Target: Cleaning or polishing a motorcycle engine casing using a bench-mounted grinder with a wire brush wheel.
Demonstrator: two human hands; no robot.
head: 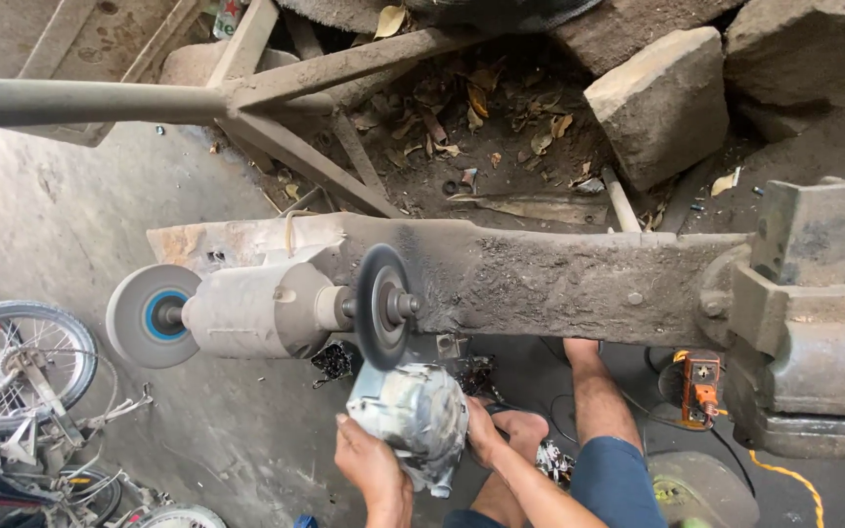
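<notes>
Left hand (376, 471) is curling in from seven o'clock, fingers wrapping the lower left side of a rounded grey metal housing (411, 416). Right hand (486, 435) is gripping the housing's right flank from four o'clock, wrist bending inward, forearm running down toward five o'clock. Both hands are holding the housing up just below the dark grinding wheel (380, 305); its top is sitting at or just under the wheel's lower edge. The wheel is riding on a bench grinder motor (256, 311), with a grey disc (152, 316) at nine o'clock. Beyond, a heavy vise (802, 313) is standing at three o'clock.
</notes>
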